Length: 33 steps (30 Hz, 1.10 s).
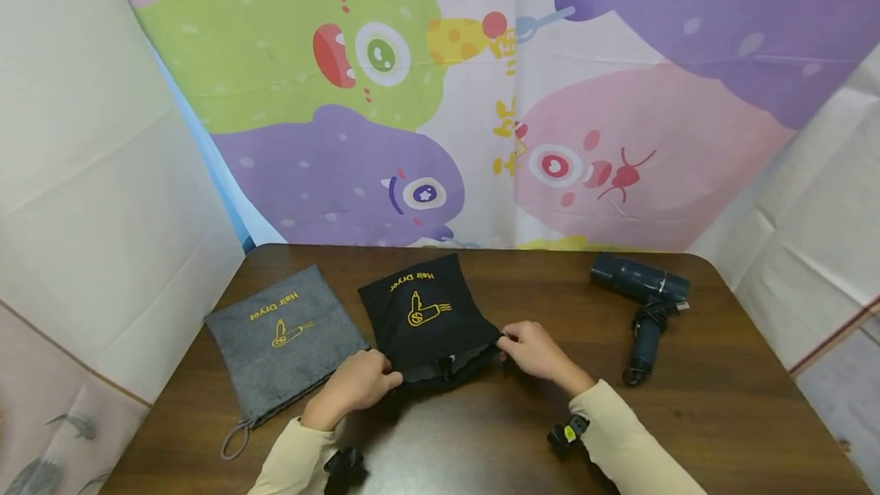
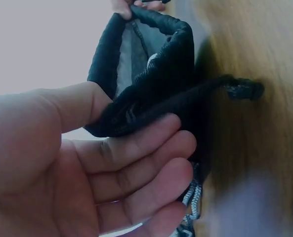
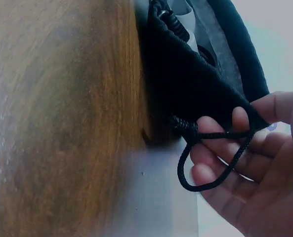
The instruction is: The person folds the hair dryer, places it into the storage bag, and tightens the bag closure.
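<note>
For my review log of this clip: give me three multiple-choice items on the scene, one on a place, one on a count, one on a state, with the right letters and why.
1. Where does the hair dryer lie on the table?
A. far right
B. far left
C. inside the grey bag

2. How many drawstring bags are on the table?
A. one
B. two
C. three

3. How is the black bag's mouth?
A. tied shut
B. folded under
C. held open by both hands

Answers:
1 A: it lies right of the black bag.
2 B: a grey bag and a black one.
3 C: the left hand and right hand pinch opposite sides of its rim, and the lining shows.
</note>
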Available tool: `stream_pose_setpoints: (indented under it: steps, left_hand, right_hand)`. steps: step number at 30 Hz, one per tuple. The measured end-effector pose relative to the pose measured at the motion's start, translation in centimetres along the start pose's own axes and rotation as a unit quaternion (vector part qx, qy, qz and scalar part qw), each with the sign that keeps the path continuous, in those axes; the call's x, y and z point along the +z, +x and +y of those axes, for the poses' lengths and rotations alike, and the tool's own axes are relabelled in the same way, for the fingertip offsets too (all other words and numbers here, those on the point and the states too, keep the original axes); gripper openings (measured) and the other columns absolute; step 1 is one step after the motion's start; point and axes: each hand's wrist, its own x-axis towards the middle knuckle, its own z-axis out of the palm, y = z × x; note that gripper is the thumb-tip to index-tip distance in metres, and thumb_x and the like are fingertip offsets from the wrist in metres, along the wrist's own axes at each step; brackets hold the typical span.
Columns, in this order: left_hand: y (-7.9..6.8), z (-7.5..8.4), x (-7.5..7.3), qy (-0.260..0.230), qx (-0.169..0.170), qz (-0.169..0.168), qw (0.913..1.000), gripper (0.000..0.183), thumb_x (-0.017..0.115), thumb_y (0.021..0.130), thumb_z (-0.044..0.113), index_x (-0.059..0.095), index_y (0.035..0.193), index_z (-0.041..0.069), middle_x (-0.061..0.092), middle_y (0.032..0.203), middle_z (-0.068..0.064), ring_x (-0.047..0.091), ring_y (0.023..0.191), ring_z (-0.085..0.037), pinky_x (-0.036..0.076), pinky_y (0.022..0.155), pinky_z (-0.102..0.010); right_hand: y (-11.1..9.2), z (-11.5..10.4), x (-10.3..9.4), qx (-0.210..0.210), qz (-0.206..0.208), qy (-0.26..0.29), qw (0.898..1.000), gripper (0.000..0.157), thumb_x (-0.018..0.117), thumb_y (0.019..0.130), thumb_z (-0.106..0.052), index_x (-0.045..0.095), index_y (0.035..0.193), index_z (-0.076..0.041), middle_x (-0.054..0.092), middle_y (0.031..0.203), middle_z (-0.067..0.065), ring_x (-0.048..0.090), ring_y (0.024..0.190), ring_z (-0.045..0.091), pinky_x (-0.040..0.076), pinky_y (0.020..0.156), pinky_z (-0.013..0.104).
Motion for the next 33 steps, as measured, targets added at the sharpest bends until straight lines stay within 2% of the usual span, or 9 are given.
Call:
stream_pose_setpoints:
  steps: [2, 4, 8, 11, 19, 23, 27, 29, 33]
  left_hand:
    - [0.1, -0.1, 0.1, -0.003, -0.005, 0.007, 1.0, 0.044, 0.06, 0.092, 0.023, 0.038, 0.053, 0.018, 0.031, 0.05, 0.006, 0.027, 0.046, -0.011, 0.023, 0.049, -0.025]
    - [0.0, -0.3, 0.1, -0.006, 0.002, 0.02, 0.9998, 0.043, 0.06, 0.09, 0.021, 0.04, 0.053, 0.018, 0.032, 0.05, 0.007, 0.029, 0.046, -0.01, 0.024, 0.049, -0.025]
    - [0.0, -0.6, 0.1, -0.031, 0.017, 0.038, 0.9987, 0.033, 0.058, 0.089, 0.017, 0.056, 0.056, 0.014, 0.049, 0.051, 0.007, 0.042, 0.049, -0.008, 0.035, 0.052, -0.025]
    - [0.0, -0.7, 0.2, -0.072, 0.017, 0.035, 0.9967, 0.027, 0.055, 0.09, 0.015, 0.062, 0.064, 0.011, 0.061, 0.058, 0.004, 0.054, 0.053, -0.009, 0.042, 0.056, -0.026]
    - [0.2, -0.9, 0.7, -0.169, 0.0, 0.054, 0.9841, 0.029, 0.056, 0.084, 0.008, 0.046, 0.056, 0.012, 0.069, 0.061, -0.003, 0.06, 0.053, -0.008, 0.038, 0.049, -0.023]
    - [0.4, -1.0, 0.9, -0.204, -0.007, 0.053, 0.9776, 0.034, 0.056, 0.083, 0.006, 0.04, 0.054, 0.014, 0.062, 0.051, 0.001, 0.053, 0.044, -0.005, 0.037, 0.045, -0.021]
    - [0.5, -1.1, 1.0, -0.197, 0.003, 0.056, 0.9788, 0.036, 0.057, 0.082, 0.008, 0.038, 0.053, 0.016, 0.046, 0.045, 0.008, 0.039, 0.042, -0.006, 0.03, 0.045, -0.02]
    - [0.6, -1.2, 1.0, -0.201, 0.009, 0.053, 0.9782, 0.039, 0.059, 0.085, 0.01, 0.036, 0.054, 0.016, 0.04, 0.046, 0.009, 0.037, 0.044, -0.007, 0.028, 0.046, -0.021]
    - [0.6, -1.1, 0.8, -0.203, 0.006, 0.053, 0.9777, 0.045, 0.066, 0.09, 0.019, 0.035, 0.057, 0.017, 0.035, 0.048, 0.009, 0.035, 0.047, -0.008, 0.028, 0.048, -0.022]
  right_hand:
    - [0.0, 0.1, -0.1, -0.007, -0.012, 0.006, 1.0, 0.024, 0.054, 0.092, -0.01, 0.067, 0.071, -0.007, 0.066, 0.066, 0.001, 0.039, 0.052, 0.007, 0.034, 0.052, 0.021]
    - [0.0, 0.3, -0.2, -0.013, -0.02, 0.012, 1.0, 0.024, 0.054, 0.093, -0.01, 0.066, 0.071, -0.008, 0.065, 0.066, 0.0, 0.04, 0.052, 0.007, 0.035, 0.052, 0.021]
    - [0.0, 0.3, -0.3, -0.012, -0.034, 0.027, 0.999, 0.024, 0.056, 0.094, -0.012, 0.063, 0.071, -0.007, 0.06, 0.063, -0.002, 0.041, 0.053, 0.006, 0.035, 0.052, 0.021]
    - [0.0, 0.2, -0.3, -0.008, -0.038, 0.035, 0.999, 0.025, 0.057, 0.094, -0.014, 0.062, 0.072, -0.006, 0.057, 0.06, -0.003, 0.041, 0.052, 0.005, 0.033, 0.052, 0.02]
    - [-0.1, 0.0, 0.0, 0.007, -0.041, 0.069, 0.997, 0.027, 0.055, 0.095, -0.014, 0.059, 0.071, -0.005, 0.051, 0.058, -0.005, 0.043, 0.052, 0.007, 0.034, 0.051, 0.02]
    - [-0.2, -0.2, 0.0, 0.007, -0.048, 0.112, 0.993, 0.028, 0.054, 0.096, -0.013, 0.057, 0.072, 0.001, 0.05, 0.056, -0.004, 0.049, 0.05, 0.007, 0.037, 0.049, 0.021]
    - [-0.2, -0.4, -0.2, 0.022, -0.068, 0.163, 0.984, 0.029, 0.052, 0.097, -0.012, 0.054, 0.079, 0.012, 0.046, 0.053, -0.003, 0.048, 0.045, 0.009, 0.037, 0.045, 0.022]
    - [-0.2, -0.5, -0.4, 0.027, -0.069, 0.167, 0.983, 0.028, 0.052, 0.097, -0.011, 0.054, 0.081, 0.012, 0.043, 0.054, -0.004, 0.042, 0.043, 0.008, 0.035, 0.044, 0.021]
    - [0.0, -0.5, -0.6, 0.017, -0.052, 0.139, 0.989, 0.025, 0.054, 0.096, -0.011, 0.059, 0.08, 0.007, 0.043, 0.059, -0.005, 0.036, 0.049, 0.006, 0.031, 0.048, 0.02]
